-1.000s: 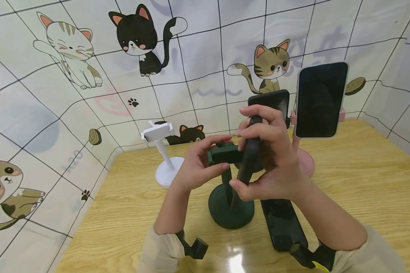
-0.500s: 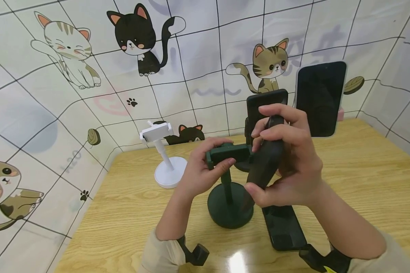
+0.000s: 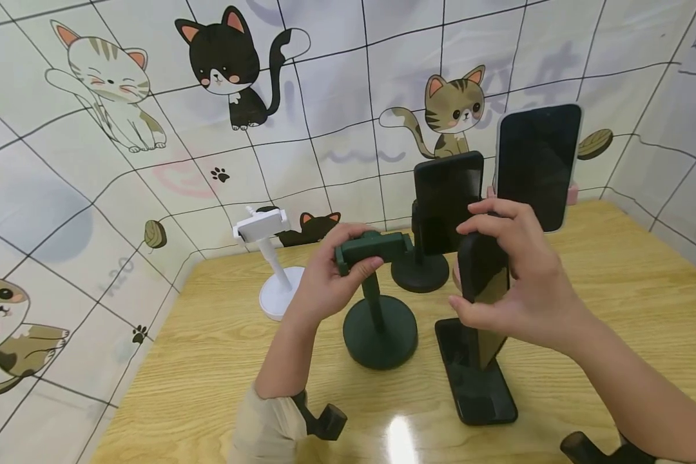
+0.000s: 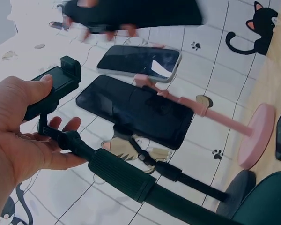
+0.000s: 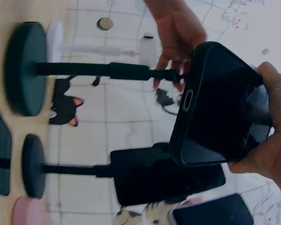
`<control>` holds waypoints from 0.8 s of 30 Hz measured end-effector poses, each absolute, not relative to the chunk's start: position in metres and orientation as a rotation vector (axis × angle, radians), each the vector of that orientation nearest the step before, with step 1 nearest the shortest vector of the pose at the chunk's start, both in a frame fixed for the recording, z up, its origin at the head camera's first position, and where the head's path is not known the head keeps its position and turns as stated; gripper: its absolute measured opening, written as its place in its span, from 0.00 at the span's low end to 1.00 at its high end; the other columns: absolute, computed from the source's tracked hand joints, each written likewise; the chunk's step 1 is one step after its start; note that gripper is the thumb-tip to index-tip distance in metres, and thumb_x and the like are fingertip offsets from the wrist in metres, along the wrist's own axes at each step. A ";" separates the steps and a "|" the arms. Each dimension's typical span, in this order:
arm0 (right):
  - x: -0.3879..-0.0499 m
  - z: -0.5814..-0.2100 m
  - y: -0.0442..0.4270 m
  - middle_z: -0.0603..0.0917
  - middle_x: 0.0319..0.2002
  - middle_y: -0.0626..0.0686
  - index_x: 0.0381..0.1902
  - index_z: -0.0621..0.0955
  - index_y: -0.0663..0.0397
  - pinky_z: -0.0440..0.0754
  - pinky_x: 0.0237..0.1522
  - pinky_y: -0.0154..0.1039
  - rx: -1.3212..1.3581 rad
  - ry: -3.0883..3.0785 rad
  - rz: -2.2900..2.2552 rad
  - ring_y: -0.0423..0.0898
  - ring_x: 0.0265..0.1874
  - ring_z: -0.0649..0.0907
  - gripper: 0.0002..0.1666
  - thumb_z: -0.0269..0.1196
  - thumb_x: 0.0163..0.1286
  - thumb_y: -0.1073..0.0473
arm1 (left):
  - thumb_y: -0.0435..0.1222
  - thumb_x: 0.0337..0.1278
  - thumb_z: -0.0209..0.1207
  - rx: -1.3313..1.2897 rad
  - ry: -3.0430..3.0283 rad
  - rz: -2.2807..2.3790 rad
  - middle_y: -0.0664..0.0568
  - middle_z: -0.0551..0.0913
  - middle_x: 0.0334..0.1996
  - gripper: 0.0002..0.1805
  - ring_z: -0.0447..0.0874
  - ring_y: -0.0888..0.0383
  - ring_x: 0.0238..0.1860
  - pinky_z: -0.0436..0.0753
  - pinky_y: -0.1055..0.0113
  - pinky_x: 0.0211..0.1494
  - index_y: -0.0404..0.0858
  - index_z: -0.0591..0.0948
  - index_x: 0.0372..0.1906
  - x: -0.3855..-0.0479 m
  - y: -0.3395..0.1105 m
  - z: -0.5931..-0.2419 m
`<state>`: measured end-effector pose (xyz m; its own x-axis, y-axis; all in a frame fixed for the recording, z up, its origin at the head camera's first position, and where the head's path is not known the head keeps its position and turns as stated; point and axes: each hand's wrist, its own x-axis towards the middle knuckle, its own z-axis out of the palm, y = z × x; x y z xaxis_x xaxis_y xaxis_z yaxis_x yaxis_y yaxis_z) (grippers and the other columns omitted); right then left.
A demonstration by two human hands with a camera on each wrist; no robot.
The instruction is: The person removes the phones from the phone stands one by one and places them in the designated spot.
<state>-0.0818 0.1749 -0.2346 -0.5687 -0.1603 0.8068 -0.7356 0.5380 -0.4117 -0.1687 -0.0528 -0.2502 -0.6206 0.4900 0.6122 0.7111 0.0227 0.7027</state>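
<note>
Head view: the left hand [image 3: 327, 280], at frame centre, has its fingers closed around the clamp head [image 3: 387, 246] of the dark green stand [image 3: 381, 335], thumb across the front. The right hand [image 3: 533, 287], right of centre, grips a black phone [image 3: 480, 267] between thumb and bent fingers, apart from the stand. A second phone [image 3: 487, 401] lies flat on the surface [image 3: 209, 361], lower right.
</note>
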 end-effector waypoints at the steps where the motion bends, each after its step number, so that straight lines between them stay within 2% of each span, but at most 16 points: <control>1: -0.081 -0.238 0.180 0.67 0.52 0.61 0.45 0.72 0.64 0.69 0.49 0.35 0.658 -2.139 0.993 0.49 0.53 0.66 0.36 0.72 0.41 0.53 | 0.24 0.46 0.61 -1.246 -2.089 -1.644 0.44 0.75 0.42 0.19 0.73 0.55 0.37 0.75 0.63 0.41 0.33 0.74 0.47 -0.172 -0.054 -0.249; 4: -0.083 -0.249 0.196 0.65 0.53 0.60 0.50 0.71 0.59 0.69 0.49 0.53 0.455 -2.421 1.005 0.54 0.51 0.65 0.39 0.72 0.36 0.65 | 0.25 0.47 0.62 -1.209 -2.082 -1.631 0.44 0.75 0.41 0.18 0.74 0.55 0.37 0.74 0.63 0.41 0.33 0.74 0.47 -0.182 -0.056 -0.245; 6: -0.085 -0.259 0.208 0.63 0.54 0.61 0.53 0.68 0.58 0.68 0.43 0.64 0.328 -2.603 1.003 0.58 0.50 0.65 0.40 0.72 0.40 0.61 | 0.25 0.47 0.62 -1.169 -2.087 -1.614 0.44 0.76 0.41 0.18 0.74 0.55 0.38 0.74 0.63 0.42 0.33 0.75 0.47 -0.188 -0.059 -0.243; 8: -0.087 -0.270 0.221 0.62 0.54 0.65 0.56 0.66 0.59 0.68 0.42 0.66 0.237 -2.751 0.982 0.61 0.48 0.65 0.42 0.71 0.43 0.56 | 0.26 0.47 0.62 -1.124 -2.100 -1.600 0.44 0.76 0.42 0.18 0.74 0.55 0.40 0.74 0.62 0.43 0.33 0.75 0.46 -0.196 -0.060 -0.243; 12: -0.089 -0.296 0.240 0.62 0.51 0.70 0.58 0.63 0.65 0.73 0.37 0.62 0.143 -2.923 0.950 0.61 0.43 0.67 0.46 0.70 0.46 0.51 | 0.28 0.48 0.62 -1.056 -2.121 -1.578 0.44 0.76 0.45 0.18 0.73 0.54 0.43 0.73 0.62 0.45 0.33 0.76 0.47 -0.211 -0.062 -0.246; 17: -0.090 -0.324 0.253 0.63 0.45 0.75 0.56 0.63 0.73 0.75 0.33 0.58 0.099 -2.979 0.900 0.64 0.37 0.72 0.47 0.70 0.46 0.51 | 0.29 0.49 0.62 -1.021 -2.108 -1.576 0.45 0.75 0.48 0.18 0.74 0.55 0.45 0.74 0.62 0.46 0.33 0.76 0.48 -0.228 -0.062 -0.249; 24: -0.092 -0.343 0.254 0.64 0.44 0.77 0.54 0.63 0.74 0.75 0.31 0.55 0.090 -3.004 0.907 0.67 0.39 0.71 0.46 0.69 0.45 0.52 | 0.30 0.50 0.61 -1.016 -2.119 -1.580 0.45 0.74 0.49 0.18 0.74 0.54 0.46 0.74 0.62 0.47 0.33 0.76 0.49 -0.245 -0.065 -0.252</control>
<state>-0.0919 0.2543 -0.3434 -0.9983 -0.0544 0.0189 -0.0558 0.8315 -0.5528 -0.2446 -0.0651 -0.2520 -0.7010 0.3545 0.6188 0.6943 0.1409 0.7058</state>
